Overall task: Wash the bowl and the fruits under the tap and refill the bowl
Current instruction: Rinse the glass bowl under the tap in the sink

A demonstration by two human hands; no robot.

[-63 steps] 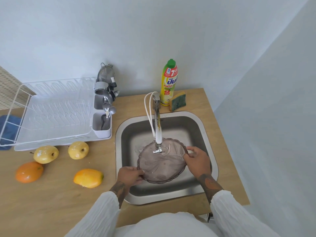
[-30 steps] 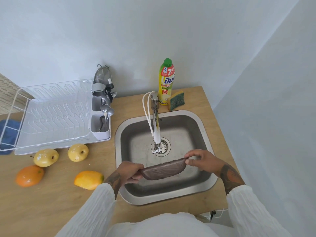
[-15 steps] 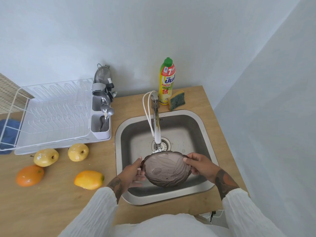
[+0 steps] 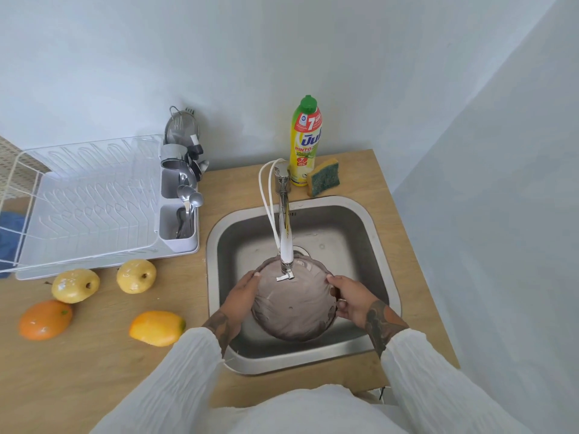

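**Both hands hold the bowl under the tap**

The left hand (image 4: 242, 294) and the right hand (image 4: 351, 297) grip the bowl (image 4: 293, 308) from opposite sides, fingers curled over its rim, holding it tilted inside the sink (image 4: 380, 245). The bowl is translucent and grey-purple. The tap (image 4: 285, 233) reaches out over the basin and its spout end sits just above the bowl's far part, directly between the two hands; a white hose (image 4: 269, 198) loops beside the tap's stem. Whether water is running cannot be told.

Beyond the grip, at the wall, a dish soap bottle (image 4: 305, 140) stands upright with a sponge (image 4: 323, 177) leaning just beside it. To the left of the left hand, out on the wooden counter (image 4: 94, 364), lie the fruits, well apart from the bowl: a mango (image 4: 156, 327) nearest, two yellow apples (image 4: 136, 276) (image 4: 75, 285) farther back, and an orange (image 4: 45, 319) farthest left. Behind them sits a white dish rack (image 4: 84, 208) with a cutlery holder (image 4: 178, 211) of spoons on its near side.
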